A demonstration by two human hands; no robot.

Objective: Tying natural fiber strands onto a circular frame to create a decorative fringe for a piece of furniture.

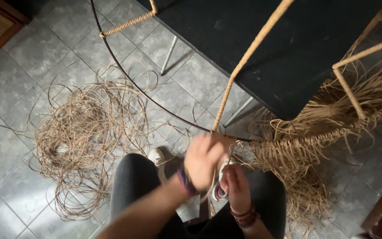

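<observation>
Tension matters here: the left hand (204, 160), blurred, looks clenched on a thin tan rattan strand at the thin dark metal hoop frame (124, 73); the right hand (237, 186) pinches the strand below. Keep wraps tight, touching.
</observation>
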